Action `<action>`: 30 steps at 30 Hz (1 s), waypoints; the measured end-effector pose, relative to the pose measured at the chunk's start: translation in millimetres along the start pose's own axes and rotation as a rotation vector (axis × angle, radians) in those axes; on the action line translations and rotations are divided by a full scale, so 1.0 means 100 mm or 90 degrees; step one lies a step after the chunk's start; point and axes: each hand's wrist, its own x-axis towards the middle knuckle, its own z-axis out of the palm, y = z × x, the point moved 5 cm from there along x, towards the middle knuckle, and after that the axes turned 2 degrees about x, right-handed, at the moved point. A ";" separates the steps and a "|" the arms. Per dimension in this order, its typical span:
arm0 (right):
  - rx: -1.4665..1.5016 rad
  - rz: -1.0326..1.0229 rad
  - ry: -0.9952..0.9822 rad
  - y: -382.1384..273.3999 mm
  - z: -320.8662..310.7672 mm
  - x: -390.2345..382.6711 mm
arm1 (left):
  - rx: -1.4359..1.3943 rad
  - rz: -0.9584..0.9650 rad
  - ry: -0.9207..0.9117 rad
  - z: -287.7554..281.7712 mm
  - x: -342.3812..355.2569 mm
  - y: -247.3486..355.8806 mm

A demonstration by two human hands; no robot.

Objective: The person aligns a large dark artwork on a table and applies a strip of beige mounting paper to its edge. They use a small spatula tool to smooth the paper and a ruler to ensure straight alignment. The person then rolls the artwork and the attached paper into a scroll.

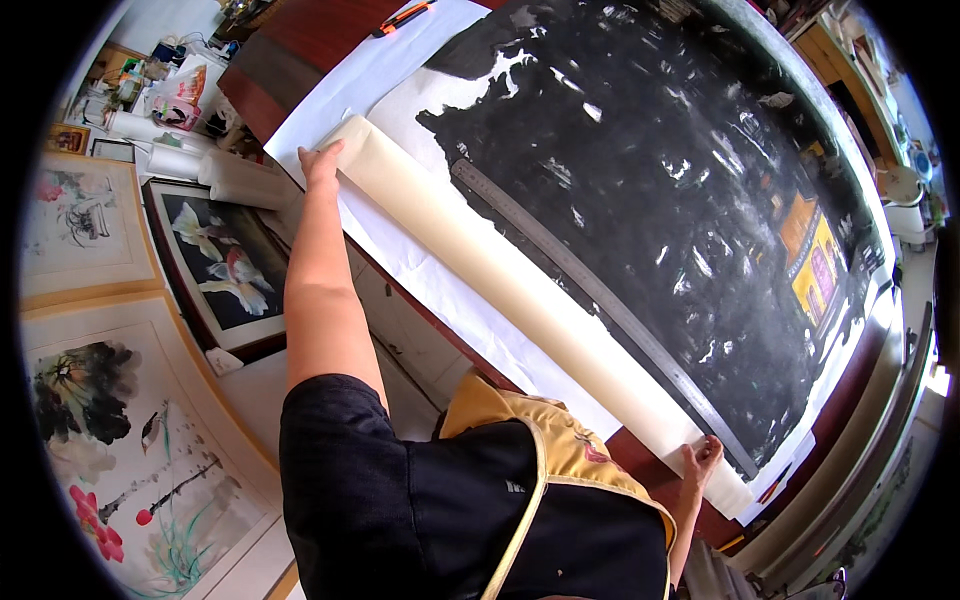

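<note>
A long roll of cream paper [510,290] lies slantwise across the table, along the near edge of a large black painted sheet [620,170]. My left hand [322,162] is closed around the roll's far left end. Toward its right end, my right hand [703,458] rests with curled fingers on the roll's edge, close beside a long metal ruler [600,290]. The ruler lies flat on the black sheet, nearly parallel to the roll. Part of each hand's grip is hidden.
White backing paper [420,255] sticks out beneath the roll on the dark red table [285,60]. An orange and black utility knife [403,18] lies at the far edge. Framed paintings [230,260] stand at the left, near white paper rolls [175,160]. Shelves [850,80] line the right.
</note>
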 end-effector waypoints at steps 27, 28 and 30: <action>-0.034 -0.023 0.072 -0.30 0.02 -0.10 | 0.029 0.787 -1.030 1.55 -7.52 0.28; -0.028 -0.011 0.073 -0.31 0.02 -0.10 | 0.020 0.761 -1.074 1.55 -7.82 0.19; -0.053 -0.031 0.088 -0.25 0.04 -0.09 | 0.022 0.799 -1.028 1.57 -8.30 0.07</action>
